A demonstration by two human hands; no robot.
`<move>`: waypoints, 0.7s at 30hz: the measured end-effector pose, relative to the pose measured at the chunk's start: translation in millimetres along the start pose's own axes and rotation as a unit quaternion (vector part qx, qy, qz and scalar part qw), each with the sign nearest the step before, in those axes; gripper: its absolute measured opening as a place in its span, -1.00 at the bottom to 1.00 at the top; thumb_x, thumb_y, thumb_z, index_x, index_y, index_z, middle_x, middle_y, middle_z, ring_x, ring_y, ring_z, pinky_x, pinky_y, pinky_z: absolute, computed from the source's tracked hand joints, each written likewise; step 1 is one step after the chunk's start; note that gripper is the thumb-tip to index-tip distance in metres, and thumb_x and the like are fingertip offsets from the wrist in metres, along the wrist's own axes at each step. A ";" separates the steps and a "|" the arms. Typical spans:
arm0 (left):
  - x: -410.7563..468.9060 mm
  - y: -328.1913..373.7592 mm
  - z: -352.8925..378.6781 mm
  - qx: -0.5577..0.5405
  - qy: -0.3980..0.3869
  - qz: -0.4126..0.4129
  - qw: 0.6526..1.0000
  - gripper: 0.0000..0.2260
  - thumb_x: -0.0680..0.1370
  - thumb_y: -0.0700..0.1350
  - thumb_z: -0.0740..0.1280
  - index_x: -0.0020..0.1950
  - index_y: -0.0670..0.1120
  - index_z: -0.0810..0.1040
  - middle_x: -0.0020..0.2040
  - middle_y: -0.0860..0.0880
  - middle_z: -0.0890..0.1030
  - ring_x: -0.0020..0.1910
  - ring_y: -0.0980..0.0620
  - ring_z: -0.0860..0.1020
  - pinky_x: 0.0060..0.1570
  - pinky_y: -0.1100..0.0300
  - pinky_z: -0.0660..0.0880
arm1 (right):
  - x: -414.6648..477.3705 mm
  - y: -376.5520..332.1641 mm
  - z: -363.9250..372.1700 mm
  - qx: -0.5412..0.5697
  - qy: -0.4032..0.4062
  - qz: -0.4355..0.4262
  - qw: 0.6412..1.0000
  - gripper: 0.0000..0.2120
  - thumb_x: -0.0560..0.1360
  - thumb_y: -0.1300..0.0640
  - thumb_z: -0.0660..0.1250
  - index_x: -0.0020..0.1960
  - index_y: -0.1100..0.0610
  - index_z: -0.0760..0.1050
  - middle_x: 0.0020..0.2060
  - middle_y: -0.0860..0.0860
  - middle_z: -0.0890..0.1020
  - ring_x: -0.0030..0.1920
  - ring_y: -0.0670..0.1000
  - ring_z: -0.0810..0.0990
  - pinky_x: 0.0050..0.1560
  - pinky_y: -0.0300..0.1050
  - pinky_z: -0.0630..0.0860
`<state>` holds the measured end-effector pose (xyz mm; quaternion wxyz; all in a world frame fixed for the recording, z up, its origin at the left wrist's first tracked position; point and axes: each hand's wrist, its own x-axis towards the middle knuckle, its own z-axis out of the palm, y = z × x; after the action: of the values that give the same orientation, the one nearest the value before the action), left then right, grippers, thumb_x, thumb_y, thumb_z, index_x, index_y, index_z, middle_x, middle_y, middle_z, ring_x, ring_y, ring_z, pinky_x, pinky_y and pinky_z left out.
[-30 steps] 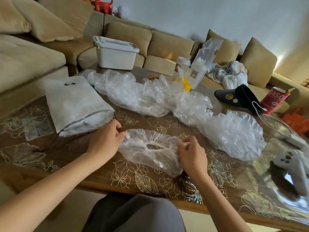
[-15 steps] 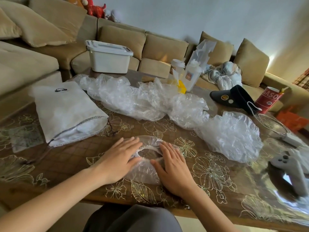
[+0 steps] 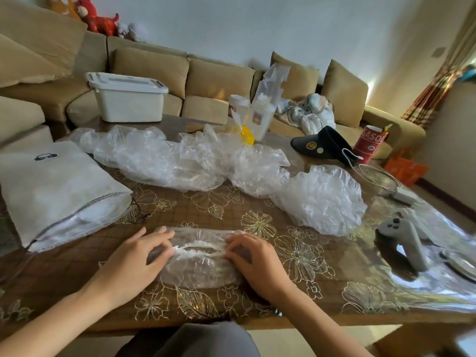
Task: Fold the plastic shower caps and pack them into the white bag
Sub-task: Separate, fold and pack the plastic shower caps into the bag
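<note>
Near the front edge of the table [image 3: 309, 292], left hand [image 3: 131, 264] and right hand [image 3: 257, 264] each pinched an end of the flattened shower cap [image 3: 198, 266], fingers curled onto its plastic. Beyond, the white bag [image 3: 51, 186] lay left; loose caps [image 3: 180, 161] sprawled farther back.

Soft daylight from right, wide-angle edge distortion

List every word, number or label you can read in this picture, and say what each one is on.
"ASO", large white letters, ends unclear: red can.
"95", small white circle: same can.
White bag: black logo, no readable words.
Bottle label and black visor badges: too blurred.
</note>
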<state>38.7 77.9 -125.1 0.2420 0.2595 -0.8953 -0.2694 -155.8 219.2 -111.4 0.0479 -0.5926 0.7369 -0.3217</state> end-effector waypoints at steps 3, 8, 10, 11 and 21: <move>-3.1 7.7 -4.7 0.020 -0.017 -0.037 0.999 -0.86 0.58 -0.10 0.24 -0.01 -0.10 0.58 0.26 0.27 0.24 0.27 0.33 0.06 0.25 0.42 -0.08 | -4.9 -1.9 -1.5 -0.003 0.001 -0.016 1.000 -0.96 0.47 0.22 0.38 -0.09 0.16 0.60 0.02 -0.05 0.64 -0.03 -0.23 0.50 0.02 -0.58 0.32; -12.0 20.3 -16.5 -0.008 0.057 -0.059 0.997 -0.72 0.60 -0.19 0.20 0.26 0.06 0.47 0.31 0.11 0.44 0.25 -0.08 0.50 0.22 0.13 0.41 | -14.4 -8.1 -10.5 0.027 -0.005 0.028 0.999 -0.96 0.49 0.20 0.35 -0.10 0.08 0.56 0.01 -0.10 0.60 0.01 -0.19 0.49 0.07 -0.42 0.38; -13.5 25.2 -24.7 -0.032 0.110 -0.040 0.993 -0.68 0.58 -0.22 0.22 0.28 0.07 0.44 0.27 0.10 0.48 -0.03 0.15 0.62 -0.05 0.37 0.52 | -13.5 -18.6 -15.8 0.022 0.044 0.025 0.998 -0.92 0.48 0.21 0.35 -0.10 0.04 0.55 -0.04 -0.16 0.58 0.02 -0.20 0.47 0.07 -0.48 0.28; -12.0 29.1 -26.8 -0.039 0.116 -0.026 0.992 -0.68 0.58 -0.23 0.22 0.28 0.05 0.44 0.25 0.11 0.48 -0.21 0.34 0.58 -0.23 0.54 0.45 | -11.6 -25.1 -16.3 0.019 0.067 0.021 0.997 -0.89 0.48 0.24 0.34 -0.09 0.04 0.55 -0.06 -0.17 0.56 0.02 -0.20 0.47 0.07 -0.48 0.27; 11.5 36.9 21.8 0.081 0.011 0.061 0.995 -0.65 0.63 -0.10 0.18 0.42 0.05 0.36 0.41 0.12 0.36 0.43 0.22 0.22 0.44 0.29 -0.01 | 4.4 -33.4 22.6 -0.139 -0.083 0.030 0.986 -0.36 0.55 -0.26 -0.16 0.47 0.07 0.23 0.49 -0.01 0.23 0.50 -0.04 0.11 0.45 -0.23 -0.12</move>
<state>5.3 105.4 -115.4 0.2461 0.2260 -0.9257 -0.1773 -118.8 202.8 -110.1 0.0350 -0.5957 0.7854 -0.1642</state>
